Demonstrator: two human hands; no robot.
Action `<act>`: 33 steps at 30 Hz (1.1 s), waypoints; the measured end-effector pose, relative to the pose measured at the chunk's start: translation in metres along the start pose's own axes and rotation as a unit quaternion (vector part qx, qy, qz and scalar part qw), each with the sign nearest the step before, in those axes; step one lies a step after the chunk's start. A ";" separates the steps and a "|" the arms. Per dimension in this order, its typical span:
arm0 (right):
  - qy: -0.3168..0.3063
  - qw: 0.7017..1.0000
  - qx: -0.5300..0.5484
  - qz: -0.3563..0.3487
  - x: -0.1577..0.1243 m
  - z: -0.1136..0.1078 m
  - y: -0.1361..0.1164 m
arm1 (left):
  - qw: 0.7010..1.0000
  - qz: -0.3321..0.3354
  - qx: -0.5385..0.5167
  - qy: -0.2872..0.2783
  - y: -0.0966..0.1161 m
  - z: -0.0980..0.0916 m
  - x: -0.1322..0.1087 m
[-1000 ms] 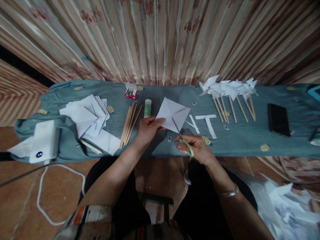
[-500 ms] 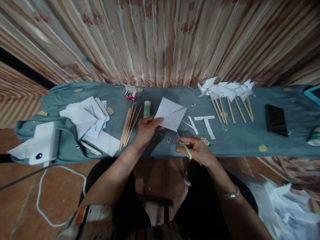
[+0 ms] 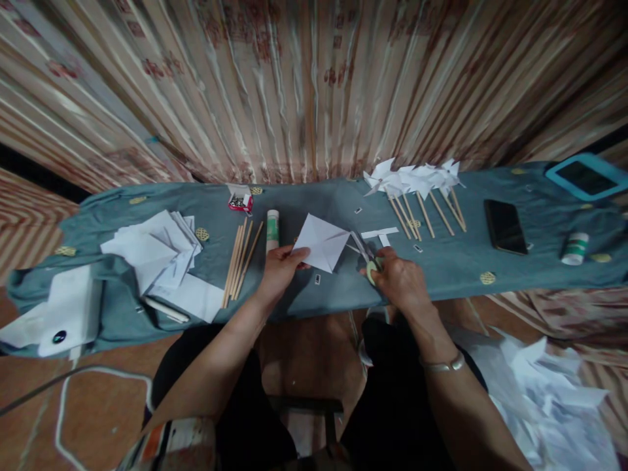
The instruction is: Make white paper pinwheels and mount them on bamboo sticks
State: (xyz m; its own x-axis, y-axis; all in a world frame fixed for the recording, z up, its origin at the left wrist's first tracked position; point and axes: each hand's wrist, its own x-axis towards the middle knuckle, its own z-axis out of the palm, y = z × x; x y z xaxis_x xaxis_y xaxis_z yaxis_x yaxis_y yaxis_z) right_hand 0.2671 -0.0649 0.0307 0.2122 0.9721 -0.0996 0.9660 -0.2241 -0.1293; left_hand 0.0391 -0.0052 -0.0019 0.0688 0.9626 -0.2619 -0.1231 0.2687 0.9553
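My left hand [image 3: 279, 269] pinches the near left corner of a white paper square [image 3: 321, 243] with diagonal creases, holding it just above the blue-grey cloth. My right hand [image 3: 400, 278] grips scissors with pale green handles [image 3: 369, 260]. Their blades are open and point up-left at the square's right corner. A glue stick [image 3: 273, 230] and a bundle of wooden sticks [image 3: 240, 260] lie left of my left hand.
The narrow table [image 3: 304, 297] bears a pile of white paper squares [image 3: 157, 252], a red box of pins [image 3: 240, 201], finished paper pinwheels on sticks [image 3: 417, 190], paper strips [image 3: 380, 233], a black phone [image 3: 504, 227], a tablet [image 3: 586, 175], a small tube [image 3: 574, 248]. Paper scraps [image 3: 549, 399] litter the floor.
My right hand has moved the scissors up and to the right, from below the square to its right corner. The camera has tilted, bringing the tablet and tube into sight.
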 end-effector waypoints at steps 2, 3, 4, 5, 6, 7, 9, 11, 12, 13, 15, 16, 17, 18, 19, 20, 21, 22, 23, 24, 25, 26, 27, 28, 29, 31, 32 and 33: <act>-0.010 0.999 -0.037 0.013 0.004 -0.002 -0.001 | 0.999 -0.006 0.038 -0.019 -0.005 0.001 0.000; -0.016 0.998 -0.051 0.017 0.006 -0.002 -0.001 | 0.998 -0.007 0.056 -0.028 -0.006 0.001 0.000; -0.020 0.998 -0.061 0.021 0.008 -0.003 -0.001 | 0.997 -0.006 0.075 -0.036 -0.007 0.001 0.000; -0.024 0.997 -0.068 0.025 0.011 -0.003 -0.001 | 0.995 -0.004 0.094 -0.042 -0.007 0.002 0.000; -0.027 0.997 -0.072 0.030 0.013 -0.004 -0.001 | 0.992 -0.001 0.114 -0.048 -0.008 0.001 -0.001; -0.028 0.996 -0.076 0.035 0.015 -0.004 -0.001 | 0.989 0.002 0.136 -0.053 -0.008 0.001 -0.001; -0.028 0.996 -0.080 0.039 0.019 -0.004 -0.001 | 0.981 0.008 0.181 -0.065 -0.008 0.001 -0.002; -0.023 0.996 -0.082 0.033 0.022 -0.003 0.000 | 0.975 0.013 0.210 -0.075 -0.010 0.000 -0.002; -0.020 0.996 -0.082 0.025 0.023 -0.003 0.000 | 0.972 0.018 0.221 -0.079 -0.011 -0.001 -0.002; -0.017 0.996 -0.083 0.015 0.024 -0.003 0.001 | 0.969 0.025 0.232 -0.083 -0.012 -0.002 -0.002; -0.014 0.996 -0.088 -0.003 0.024 -0.002 0.003 | 0.961 0.048 0.257 -0.090 -0.013 -0.004 -0.003; -0.013 0.996 -0.093 -0.009 0.024 -0.002 0.003 | 0.956 0.060 0.272 -0.094 -0.013 -0.006 -0.004; -0.013 0.995 -0.098 -0.015 0.023 -0.002 0.004 | 0.951 0.071 0.286 -0.097 -0.013 -0.008 -0.005; -0.013 0.994 -0.103 -0.019 0.023 -0.002 0.004 | 0.946 0.079 0.297 -0.099 -0.013 -0.011 -0.006; -0.013 0.994 -0.108 -0.023 0.022 -0.002 0.004 | 0.944 0.085 0.304 -0.099 -0.012 -0.013 -0.008; -0.012 0.993 -0.112 -0.026 0.021 -0.002 0.004 | 0.942 0.087 0.309 -0.095 -0.011 -0.016 -0.010; -0.008 0.993 -0.115 -0.028 0.020 -0.001 0.004 | 0.942 0.089 0.312 -0.090 -0.010 -0.019 -0.011; -0.003 0.993 -0.116 -0.027 0.019 0.000 0.003 | 0.942 0.090 0.313 -0.083 -0.008 -0.023 -0.013; 0.005 0.993 -0.115 -0.025 0.019 0.002 0.002 | 0.942 0.093 0.313 -0.076 -0.007 -0.026 -0.015; 0.013 0.993 -0.111 -0.023 0.018 0.004 0.002 | 0.943 0.097 0.310 -0.070 -0.005 -0.029 -0.016; 0.021 0.994 -0.107 -0.021 0.018 0.006 0.001 | 0.945 0.101 0.305 -0.064 -0.003 -0.033 -0.017; 0.028 0.994 -0.102 -0.018 0.018 0.007 0.000 | 0.947 0.105 0.298 -0.057 -0.001 -0.036 -0.018; 0.033 0.995 -0.097 -0.017 0.018 0.009 -0.001 | 0.949 0.109 0.293 -0.049 0.000 -0.040 -0.018; 0.039 0.995 -0.091 -0.018 0.018 0.011 -0.001 | 0.949 0.113 0.291 -0.041 0.002 -0.044 -0.017; 0.042 0.995 -0.087 -0.019 0.018 0.012 -0.002 | 0.948 0.120 0.292 -0.033 0.003 -0.048 -0.016; 0.045 0.996 -0.080 -0.022 0.018 0.013 -0.004 | 0.940 0.152 0.306 -0.006 0.004 -0.057 -0.011; 0.045 0.996 -0.078 -0.022 0.018 0.014 -0.005 | 0.931 0.179 0.318 0.013 0.004 -0.062 -0.008; 0.043 0.996 -0.078 -0.022 0.018 0.014 -0.006 | 0.917 0.213 0.334 0.041 0.003 -0.065 -0.004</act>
State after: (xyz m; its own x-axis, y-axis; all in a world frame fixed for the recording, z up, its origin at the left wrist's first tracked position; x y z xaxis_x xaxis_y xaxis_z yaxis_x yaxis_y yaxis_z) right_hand 0.2628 -0.0473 0.0163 0.1743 0.9846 -0.0121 0.9845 -0.1740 0.0235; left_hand -0.0262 -0.0065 -0.0072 0.0769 0.9823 0.1708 0.5139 -0.1858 0.8375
